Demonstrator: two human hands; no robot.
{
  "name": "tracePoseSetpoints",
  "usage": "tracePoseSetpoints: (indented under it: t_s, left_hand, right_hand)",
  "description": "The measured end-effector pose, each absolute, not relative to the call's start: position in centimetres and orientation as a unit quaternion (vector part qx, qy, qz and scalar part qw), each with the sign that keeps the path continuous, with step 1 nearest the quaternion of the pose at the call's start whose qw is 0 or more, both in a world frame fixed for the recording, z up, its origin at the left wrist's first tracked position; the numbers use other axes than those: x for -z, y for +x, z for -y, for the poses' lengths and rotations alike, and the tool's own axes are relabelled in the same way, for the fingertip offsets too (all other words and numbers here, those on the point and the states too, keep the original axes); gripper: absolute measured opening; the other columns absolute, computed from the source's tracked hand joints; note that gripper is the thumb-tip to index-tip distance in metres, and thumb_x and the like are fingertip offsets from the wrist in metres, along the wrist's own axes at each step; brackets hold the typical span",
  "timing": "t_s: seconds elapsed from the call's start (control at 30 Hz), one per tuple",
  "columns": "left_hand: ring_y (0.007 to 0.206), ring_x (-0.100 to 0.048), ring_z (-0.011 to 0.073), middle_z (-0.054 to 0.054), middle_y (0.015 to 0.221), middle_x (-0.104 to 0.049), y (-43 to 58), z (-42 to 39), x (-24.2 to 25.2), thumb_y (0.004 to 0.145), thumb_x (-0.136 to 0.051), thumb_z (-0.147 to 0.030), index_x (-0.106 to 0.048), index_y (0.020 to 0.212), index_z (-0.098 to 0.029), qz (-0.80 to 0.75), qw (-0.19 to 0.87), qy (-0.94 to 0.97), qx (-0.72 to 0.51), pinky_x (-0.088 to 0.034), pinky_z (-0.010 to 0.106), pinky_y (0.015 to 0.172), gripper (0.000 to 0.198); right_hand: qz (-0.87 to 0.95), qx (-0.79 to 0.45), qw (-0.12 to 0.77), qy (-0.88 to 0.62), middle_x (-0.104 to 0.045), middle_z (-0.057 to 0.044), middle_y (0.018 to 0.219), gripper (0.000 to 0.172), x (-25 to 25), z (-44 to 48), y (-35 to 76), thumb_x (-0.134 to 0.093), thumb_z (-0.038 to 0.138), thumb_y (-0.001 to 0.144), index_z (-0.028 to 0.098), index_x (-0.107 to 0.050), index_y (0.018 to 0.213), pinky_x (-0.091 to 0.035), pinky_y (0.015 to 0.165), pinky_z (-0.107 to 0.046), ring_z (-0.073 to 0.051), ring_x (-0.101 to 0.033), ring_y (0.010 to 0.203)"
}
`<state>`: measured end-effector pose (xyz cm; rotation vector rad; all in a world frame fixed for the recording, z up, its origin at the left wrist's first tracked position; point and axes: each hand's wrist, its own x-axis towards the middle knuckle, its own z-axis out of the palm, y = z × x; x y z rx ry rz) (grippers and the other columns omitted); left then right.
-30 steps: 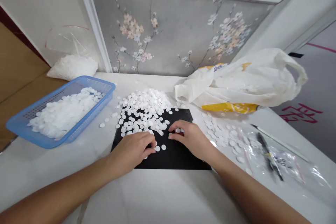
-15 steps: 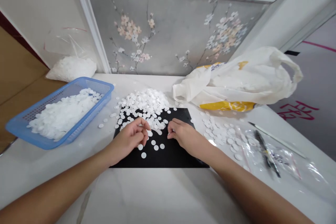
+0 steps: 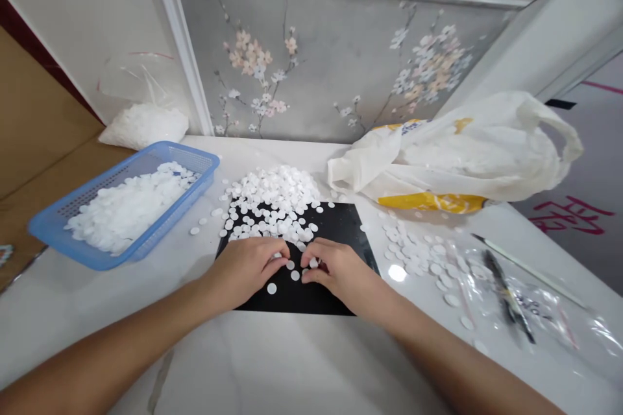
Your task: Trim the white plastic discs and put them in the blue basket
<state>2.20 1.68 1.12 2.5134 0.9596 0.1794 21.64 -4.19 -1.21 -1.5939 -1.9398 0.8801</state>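
Small white round discs [image 3: 280,188] lie heaped on the back of a black mat [image 3: 316,305], and a few loose ones are scattered nearer its front. My left hand [image 3: 248,269] is over the mat's left side, its thumb and fingers closed on a white disc [image 3: 277,255]. Opposite it, my right hand [image 3: 338,266] curls its fingers and thumb around another white disc [image 3: 313,262]. A small gap separates the two hands, with loose discs [image 3: 294,275] on the mat between them. The palms are hidden from view.
On the left stands a blue basket [image 3: 92,259] holding many white discs, with a clear bag of white pieces [image 3: 146,126] behind it. A white plastic bag [image 3: 457,162] lies at the back right. More discs [image 3: 413,249], a pen [image 3: 509,298] and a thin white tool [image 3: 530,270] lie at right.
Both hands have moved closer together over the front discs. The right hand has turned, and a disc now shows between its fingers. The camera view has shifted slightly left.
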Motion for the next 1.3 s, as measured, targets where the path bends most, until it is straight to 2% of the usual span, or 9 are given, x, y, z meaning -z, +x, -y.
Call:
tracePoseSetpoints:
  t_s: [0.13, 0.27, 0.43, 0.57, 0.67, 0.87, 1.0, 1.13, 1.3]
  left_hand:
    - [0.064, -0.056, 0.0134, -0.006, 0.063, -0.059, 2.0, -1.8, -2.5, 0.081, -0.062, -0.029, -0.061, 0.08, -0.024, -0.361, 0.253, 0.897, 0.026, -0.03, 0.022, 0.056, 0.005]
    - [0.069, -0.057, 0.014, -0.005, 0.071, -0.065, 2.1, -1.7, -2.8, 0.08, -0.062, -0.023, -0.061, 0.078, -0.023, -0.347, 0.272, 0.894, 0.081, -0.029, 0.022, 0.058, 0.002]
    - [0.067, -0.058, 0.0128, -0.005, 0.073, -0.066, 1.6, -1.8, -2.1, 0.084, -0.057, -0.025, -0.06, 0.075, -0.023, -0.308, 0.293, 0.902, 0.072, -0.03, 0.022, 0.058, 0.01]
    - [0.063, -0.054, 0.0143, -0.005, 0.068, -0.061, 1.1, -2.0, -1.7, 0.078, -0.064, -0.03, -0.059, 0.082, -0.025, -0.298, 0.305, 0.901, 0.085, -0.028, 0.022, 0.055, 0.009]
    - [0.062, -0.051, 0.0135, -0.005, 0.065, -0.057, 1.0, -1.9, -2.0, 0.078, -0.062, -0.025, -0.055, 0.073, -0.022, -0.299, 0.329, 0.892, 0.081, -0.027, 0.023, 0.054, 0.009]
    - [0.054, -0.036, 0.0093, -0.005, 0.063, -0.046, 0.4, -1.9, -4.1, 0.084, -0.05, -0.032, -0.042, 0.074, -0.021, -0.376, 0.577, 0.718, -0.103, -0.026, 0.022, 0.052, 0.017]
    - [0.05, -0.032, 0.0077, -0.003, 0.069, -0.053, -0.7, -2.2, -3.9, 0.081, -0.05, -0.025, -0.044, 0.085, -0.021, -0.401, 0.696, 0.572, -0.162, -0.021, 0.022, 0.048, 0.009]
    - [0.053, -0.034, 0.009, -0.005, 0.064, -0.046, -1.8, -2.1, -2.5, 0.087, -0.046, -0.035, -0.053, 0.096, -0.021, -0.419, 0.611, 0.656, -0.141, -0.024, 0.022, 0.051, 0.018]
    - [0.055, -0.041, 0.0122, -0.006, 0.058, -0.045, -2.0, -1.5, -1.7, 0.083, -0.054, -0.034, -0.059, 0.083, -0.022, -0.447, 0.37, 0.811, -0.08, -0.026, 0.024, 0.054, 0.013]
  right_hand:
    - [0.728, -0.315, 0.228, -0.564, -0.052, 0.001, 0.078, 0.018, 1.6, 4.2, 21.4, -0.056, 0.003, 0.077, 0.019, -0.052, 0.07, -0.039, 0.058, -0.023, -0.011, -0.05, 0.063]
    - [0.707, -0.324, 0.26, -0.572, -0.051, 0.003, 0.071, 0.018, 1.3, 4.3, 21.8, -0.048, 0.006, 0.081, 0.021, -0.047, 0.071, -0.038, 0.057, -0.023, -0.012, -0.049, 0.06]
    - [0.653, -0.358, 0.272, -0.609, -0.057, 0.002, 0.069, 0.02, 0.5, 4.1, 22.7, -0.039, 0.012, 0.086, 0.021, -0.057, 0.081, -0.039, 0.058, -0.025, -0.013, -0.051, 0.06]
    - [0.667, -0.335, 0.267, -0.609, -0.059, 0.001, 0.077, 0.006, 0.7, 3.8, 22.5, -0.057, 0.018, 0.079, 0.021, -0.06, 0.075, -0.041, 0.065, -0.026, -0.015, -0.054, 0.07]
    - [0.696, -0.326, 0.233, -0.596, -0.055, 0.001, 0.076, 0.01, 1.1, 3.8, 21.8, -0.063, 0.012, 0.074, 0.02, -0.058, 0.07, -0.039, 0.06, -0.025, -0.013, -0.051, 0.065]
    - [0.712, -0.303, 0.247, -0.583, -0.053, 0.003, 0.07, 0.012, 0.9, 4.4, 20.9, -0.053, 0.013, 0.083, 0.021, -0.05, 0.074, -0.036, 0.056, -0.023, -0.012, -0.048, 0.059]
    - [0.697, -0.311, 0.228, -0.605, -0.057, 0.004, 0.069, 0.01, 0.6, 4.6, 20.2, -0.051, 0.013, 0.082, 0.021, -0.055, 0.077, -0.035, 0.055, -0.023, -0.012, -0.049, 0.056]
    - [0.694, -0.304, 0.199, -0.621, -0.059, 0.002, 0.071, 0.012, 0.5, 4.6, 19.2, -0.062, 0.014, 0.075, 0.02, -0.055, 0.068, -0.037, 0.057, -0.025, -0.013, -0.052, 0.06]
    - [0.679, -0.355, 0.199, -0.611, -0.057, 0.003, 0.067, 0.011, 0.2, 4.8, 19.5, -0.056, 0.022, 0.079, 0.021, -0.052, 0.07, -0.036, 0.054, -0.025, -0.012, -0.048, 0.054]
